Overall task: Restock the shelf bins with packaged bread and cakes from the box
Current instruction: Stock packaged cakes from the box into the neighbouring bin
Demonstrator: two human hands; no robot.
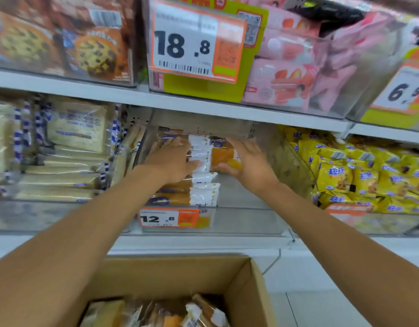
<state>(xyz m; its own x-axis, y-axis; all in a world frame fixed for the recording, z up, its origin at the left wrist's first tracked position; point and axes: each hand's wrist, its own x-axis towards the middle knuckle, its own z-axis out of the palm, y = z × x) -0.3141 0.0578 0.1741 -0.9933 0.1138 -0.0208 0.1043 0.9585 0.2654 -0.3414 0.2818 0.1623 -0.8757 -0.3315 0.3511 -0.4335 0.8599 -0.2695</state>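
Both hands are deep inside the clear bin (239, 220), seating a cluster of orange cake packs (221, 154) on top of the stack (192, 192) at the bin's left side. The left hand (173, 159) lies flat on them, fingers straight, pressing. The right hand (248, 161) cups their orange end, thumb underneath. The bin's right half is bare, so nothing braces the pile there, and once let go the slippery wrappers could slide off sideways. Pressing too hard could squash the soft cakes. The box (247, 286), below the bin, holds more packs.
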